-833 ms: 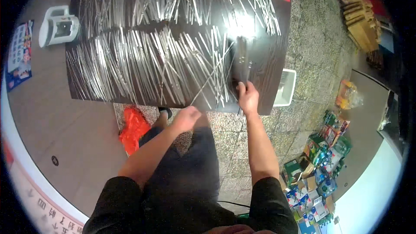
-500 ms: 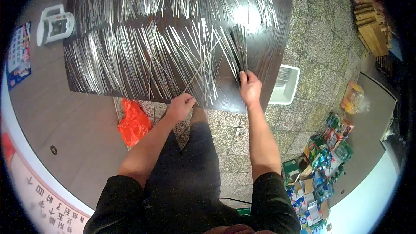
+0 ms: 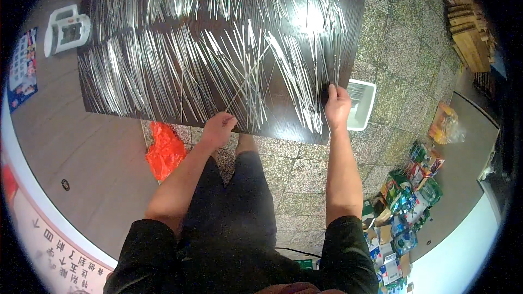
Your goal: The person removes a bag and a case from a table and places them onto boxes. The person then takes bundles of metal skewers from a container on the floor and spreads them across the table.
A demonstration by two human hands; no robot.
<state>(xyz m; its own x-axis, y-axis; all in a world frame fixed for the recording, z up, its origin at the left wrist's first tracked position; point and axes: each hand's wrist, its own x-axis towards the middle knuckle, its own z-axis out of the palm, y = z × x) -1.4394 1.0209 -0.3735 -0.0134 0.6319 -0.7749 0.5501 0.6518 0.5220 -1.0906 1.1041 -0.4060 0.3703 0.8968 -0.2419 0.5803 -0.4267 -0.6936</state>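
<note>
Many thin, silvery metal rods point(image 3: 297, 81) lie in two slanting rows on a dark wooden table point(image 3: 278, 106). At the table's right edge, my right hand point(image 3: 338, 110) is closed round the lower ends of a few thin rods point(image 3: 333, 57), which point away from me. My left hand point(image 3: 218, 130) rests by the near edge with its fingers curled in a pinch. Whether a rod sits in that pinch is hidden, though rod ends lie close to it.
A white tray point(image 3: 370, 104) with rods in it shows beyond the right edge. An orange-red plastic bag point(image 3: 165, 152) hangs below the near edge. At the left stands a white plastic device point(image 3: 53, 35). Boxes and bottles point(image 3: 406, 223) are heaped on the floor at lower right.
My right hand has moved right with a few rods, and a bunch of rods now lies on the table where it was. My left hand has shifted slightly left.
</note>
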